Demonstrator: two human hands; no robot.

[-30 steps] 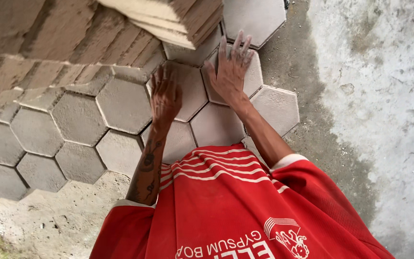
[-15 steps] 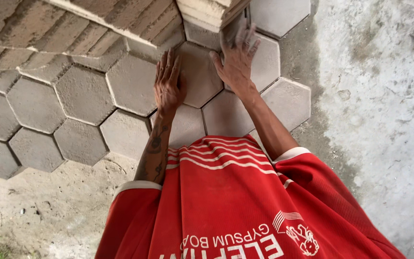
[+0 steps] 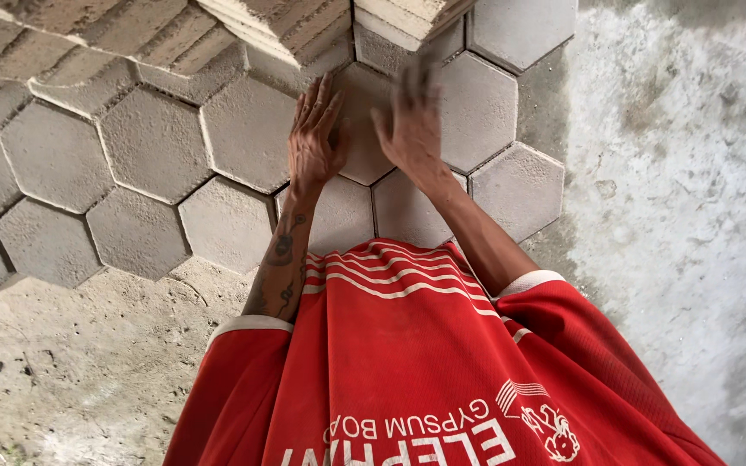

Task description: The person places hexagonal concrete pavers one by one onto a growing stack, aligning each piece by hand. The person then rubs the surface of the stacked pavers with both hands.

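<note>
Hexagonal concrete pavers (image 3: 155, 142) are laid edge to edge over sandy ground (image 3: 71, 362); 1 paver (image 3: 360, 129) (heavy, stiff, rough, best gripped at opposite edges) is touched by 2 open, spread hands, left hand (image 3: 314, 138) and right hand (image 3: 412, 129).

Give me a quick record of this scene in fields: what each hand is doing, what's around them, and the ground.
left hand: left hand flat, fingers spread, on the grey hexagonal paver
right hand: right hand blurred, open, over the same paver; contact cannot be told
grip: neither hand closed on anything
paving: laid hexagonal pavers fitted edge to edge in a honeycomb pattern
stack: stacked pavers at the top edge of the view
bare ground: rough sandy bed below the paving
right side: pale rough concrete surface
clothing: red shirt with white stripes
</note>
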